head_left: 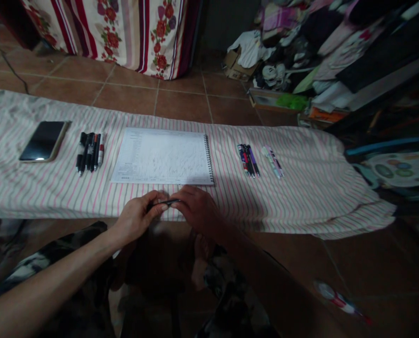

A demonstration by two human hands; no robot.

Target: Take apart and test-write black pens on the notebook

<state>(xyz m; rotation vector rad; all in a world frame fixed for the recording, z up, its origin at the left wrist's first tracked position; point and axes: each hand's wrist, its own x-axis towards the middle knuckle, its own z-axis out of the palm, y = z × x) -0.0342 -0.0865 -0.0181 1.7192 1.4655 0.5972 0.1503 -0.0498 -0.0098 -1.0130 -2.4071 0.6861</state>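
Just past the table's near edge, my left hand [139,213] and my right hand [197,204] pinch a slim dark pen [169,202] between them, one at each end. It lies level, and the fingers cover both its tips. Right beyond my hands lies a spiral-bound notebook [163,157], its wire binding on the right side and faint marks on the page. To the left sits a group of dark pens [89,152]. On the right are a cluster of dark and purple pens [248,159] and a few pale pens [273,162].
A striped cloth [318,188] covers the long table. A phone [43,141] lies at its left. Beyond the tiled floor hangs a floral curtain [125,37]. Clothes and boxes [241,63] are piled at the back right. A plastic bottle [339,298] lies on the floor at lower right.
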